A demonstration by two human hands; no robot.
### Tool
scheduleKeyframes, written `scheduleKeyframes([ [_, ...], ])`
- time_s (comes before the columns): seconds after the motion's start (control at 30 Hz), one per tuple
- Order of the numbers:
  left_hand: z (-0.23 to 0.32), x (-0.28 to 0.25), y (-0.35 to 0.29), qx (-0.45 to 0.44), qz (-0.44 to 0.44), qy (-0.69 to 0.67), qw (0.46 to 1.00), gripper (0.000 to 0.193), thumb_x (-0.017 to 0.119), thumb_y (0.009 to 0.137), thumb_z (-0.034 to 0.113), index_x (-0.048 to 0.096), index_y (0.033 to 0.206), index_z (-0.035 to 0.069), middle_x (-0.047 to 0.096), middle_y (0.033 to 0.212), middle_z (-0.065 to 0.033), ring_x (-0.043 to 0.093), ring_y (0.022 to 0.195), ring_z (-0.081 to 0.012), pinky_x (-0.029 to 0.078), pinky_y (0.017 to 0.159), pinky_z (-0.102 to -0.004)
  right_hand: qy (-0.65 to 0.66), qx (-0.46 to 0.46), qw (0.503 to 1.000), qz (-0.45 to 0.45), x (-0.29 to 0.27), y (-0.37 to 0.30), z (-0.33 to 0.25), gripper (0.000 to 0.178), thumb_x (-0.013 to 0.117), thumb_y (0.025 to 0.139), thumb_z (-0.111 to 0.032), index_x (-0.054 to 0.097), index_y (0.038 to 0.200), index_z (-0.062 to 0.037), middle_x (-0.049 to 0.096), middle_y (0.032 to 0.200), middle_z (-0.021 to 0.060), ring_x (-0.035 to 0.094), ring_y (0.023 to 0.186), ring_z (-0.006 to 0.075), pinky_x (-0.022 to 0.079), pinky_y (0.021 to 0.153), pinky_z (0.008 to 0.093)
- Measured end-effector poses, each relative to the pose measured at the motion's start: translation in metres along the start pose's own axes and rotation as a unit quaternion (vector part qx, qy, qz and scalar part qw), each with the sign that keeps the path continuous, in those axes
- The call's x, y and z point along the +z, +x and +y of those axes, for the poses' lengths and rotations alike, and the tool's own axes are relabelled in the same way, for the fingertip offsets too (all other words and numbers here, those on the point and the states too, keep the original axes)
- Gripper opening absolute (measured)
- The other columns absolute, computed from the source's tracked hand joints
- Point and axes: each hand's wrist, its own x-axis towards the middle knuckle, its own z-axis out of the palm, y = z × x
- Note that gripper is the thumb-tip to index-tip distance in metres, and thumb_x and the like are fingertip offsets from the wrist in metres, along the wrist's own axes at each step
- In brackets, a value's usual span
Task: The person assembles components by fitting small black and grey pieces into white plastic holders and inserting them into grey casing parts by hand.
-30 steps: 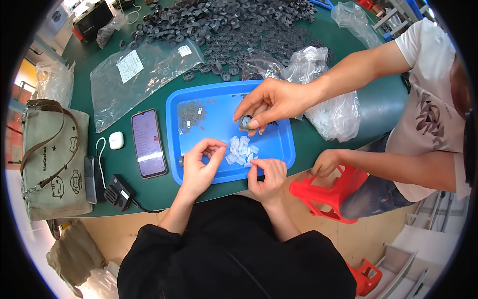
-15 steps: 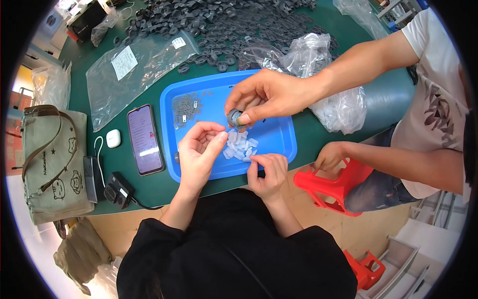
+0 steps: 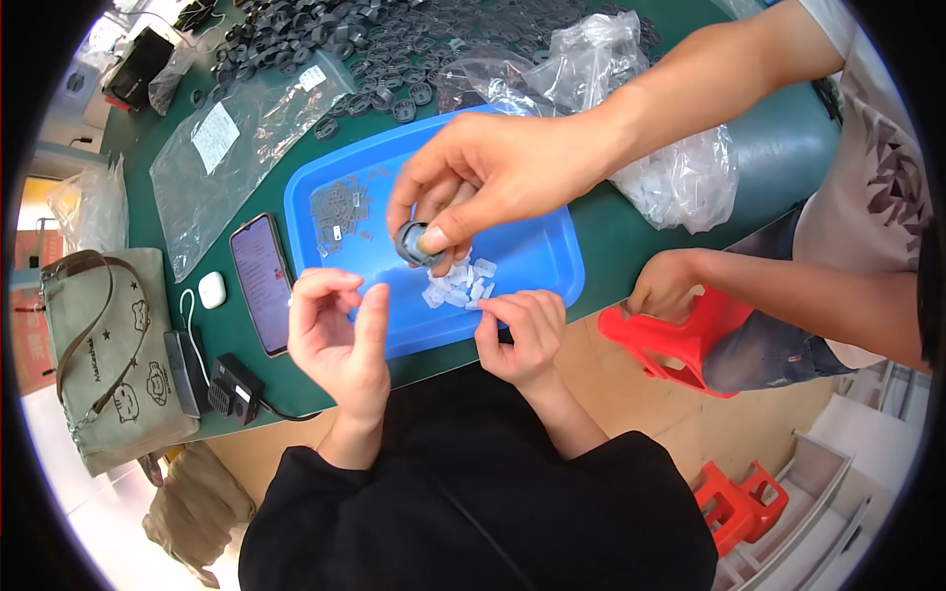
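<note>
My left hand (image 3: 340,345) is raised over the near left rim of the blue tray (image 3: 301,222), its thumb and fingers apart with nothing between them. Beside the small translucent white pieces (image 3: 455,288) in the tray, my right hand (image 3: 524,337) has curled fingers. Its fingertips reach the edge of that pile; whatever they pinch is too small to make out. Between and beyond my hands, a co-worker's hand (image 3: 503,172) holds a round dark grey plastic part (image 3: 419,243) above the tray. Small flat grey pieces (image 3: 340,209) lie at the tray's left.
Many dark ring-shaped parts (image 3: 394,49) cover the table's far side. A phone (image 3: 261,286), white earbud case (image 3: 212,290), small black device (image 3: 234,387) and canvas bag (image 3: 128,355) are to the left. Plastic bags (image 3: 680,177) lie right, under the co-worker's arm; a red stool (image 3: 680,345) stands below.
My left hand has drawn back toward me and its fingers have spread. The co-worker's hand has moved left and nearer with the round part. My right hand stays by the white pieces.
</note>
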Motion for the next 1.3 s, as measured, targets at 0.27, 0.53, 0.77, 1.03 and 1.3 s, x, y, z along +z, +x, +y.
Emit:
scheduleKeyframes([
  [0.27, 0.003, -0.009, 0.002, 0.038, -0.013, 0.048, 0.998, 0.015, 0.062, 0.079, -0.006, 0.055, 0.09, 0.001, 0.048, 0.085, -0.0028, 0.042, 0.074, -0.0094, 0.035, 0.071, -0.0207, 0.01, 0.003, 1.0, 0.003, -0.001, -0.005, 0.005, 0.015, 0.063, 0.069, -0.006, 0.065, 0.083, -0.0095, 0.06, 0.071, 0.0003, 0.057, 0.065, 0.0181, 0.042, 0.063, 0.0299],
  [0.53, 0.01, -0.002, 0.006, 0.135, -0.066, 0.137, 0.979, 0.02, 0.067, 0.076, -0.002, 0.055, 0.091, 0.002, 0.049, 0.087, -0.0061, 0.045, 0.075, -0.0126, 0.036, 0.071, -0.0234, 0.018, 0.001, 1.0, 0.007, -0.001, -0.005, 0.007, 0.012, 0.061, 0.069, -0.005, 0.065, 0.081, -0.0083, 0.059, 0.07, 0.0011, 0.056, 0.063, 0.0189, 0.043, 0.06, 0.0298],
  [0.77, 0.019, 0.006, 0.004, 0.082, -0.096, 0.176, 0.976, 0.03, 0.076, 0.07, 0.008, 0.055, 0.091, 0.003, 0.053, 0.083, -0.0058, 0.047, 0.076, -0.0147, 0.036, 0.069, -0.025, 0.024, 0.009, 1.0, 0.013, -0.001, -0.006, 0.007, 0.014, 0.061, 0.069, -0.006, 0.065, 0.082, -0.009, 0.06, 0.072, 0.001, 0.055, 0.061, 0.0176, 0.041, 0.059, 0.0286],
  [1.03, 0.018, 0.008, 0.005, 0.203, -0.139, 0.249, 0.937, 0.035, 0.084, 0.062, 0.012, 0.061, 0.088, 0.008, 0.054, 0.08, -0.0036, 0.048, 0.074, -0.0185, 0.036, 0.067, -0.0279, 0.041, 0.013, 0.999, 0.018, -0.003, -0.006, 0.005, 0.013, 0.063, 0.069, -0.007, 0.066, 0.082, -0.0088, 0.06, 0.074, 0.0014, 0.057, 0.065, 0.0192, 0.043, 0.062, 0.0296],
  [1.3, 0.028, 0.008, 0.017, 0.288, -0.189, 0.378, 0.859, 0.029, 0.085, 0.055, 0.022, 0.073, 0.082, 0.023, 0.049, 0.092, 0.0, 0.043, 0.087, -0.0188, 0.034, 0.07, -0.0285, 0.043, 0.009, 0.999, 0.013, -0.005, -0.005, 0.003, 0.013, 0.063, 0.069, -0.005, 0.065, 0.082, -0.0084, 0.06, 0.074, 0.0016, 0.057, 0.066, 0.0198, 0.043, 0.063, 0.0307],
])
